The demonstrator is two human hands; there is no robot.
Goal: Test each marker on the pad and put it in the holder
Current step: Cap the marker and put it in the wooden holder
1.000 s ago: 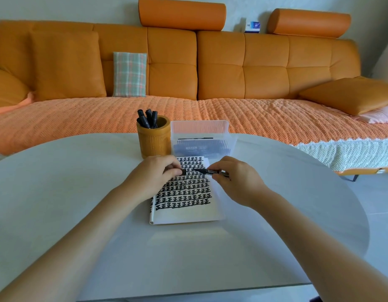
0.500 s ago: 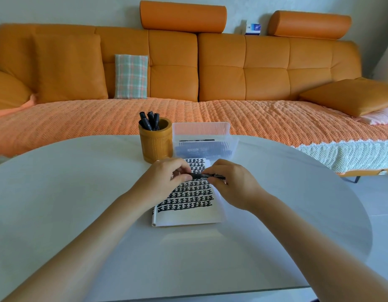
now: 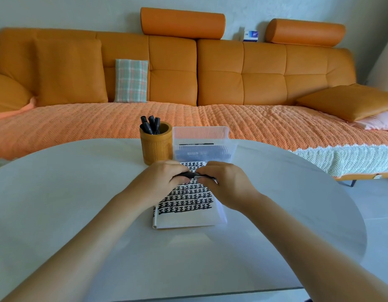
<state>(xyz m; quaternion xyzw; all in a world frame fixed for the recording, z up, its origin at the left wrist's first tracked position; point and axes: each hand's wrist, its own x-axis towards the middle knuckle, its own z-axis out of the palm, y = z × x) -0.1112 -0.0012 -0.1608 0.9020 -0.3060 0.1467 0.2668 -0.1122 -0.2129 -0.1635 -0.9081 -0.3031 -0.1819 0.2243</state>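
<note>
Head view, nearest first: the tabletop [image 3: 68, 182], then the pad [image 3: 186, 216], most of its page filled with rows of black test marks. Over its far end the hands meet, close together: left hand [image 3: 164, 177] and right hand [image 3: 225, 182] each pinch one end of a single black marker [image 3: 194, 175], held level just above the paper. Cap going on, by my reading (or coming off, the fingers hide the join), so push straight along the barrel, no bending, until it seats. Just beyond stands the holder [image 3: 156, 147] with the stored markers [image 3: 149, 127] upright, beside a clear box [image 3: 201, 136] whose contents blur. Marker tip: hidden.
</note>
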